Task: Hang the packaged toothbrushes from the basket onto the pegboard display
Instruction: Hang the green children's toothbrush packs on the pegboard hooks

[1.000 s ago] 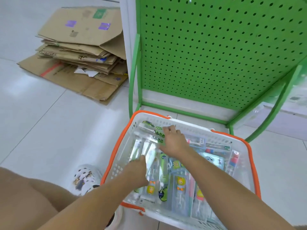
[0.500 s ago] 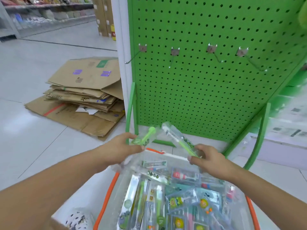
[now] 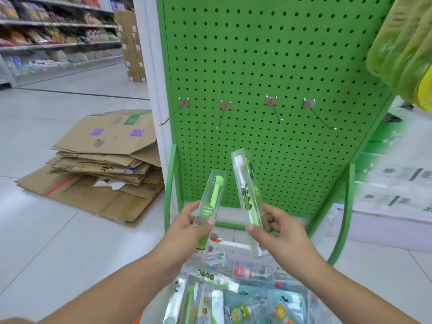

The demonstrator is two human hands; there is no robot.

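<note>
Gripping one toothbrush pack each, left hand (image 3: 187,226) and right hand (image 3: 280,230) face empty hooks (image 3: 273,111) at twelve o'clock. Judged risk: clear packs hide hang-holes, so one may miss and drop.

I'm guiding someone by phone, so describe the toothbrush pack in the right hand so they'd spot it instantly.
Find the green perforated pegboard; below its four metal hooks, two hands hold clear packs. The right hand holds the clear toothbrush pack showing white bristles uppermost, taller than its neighbour.
</note>
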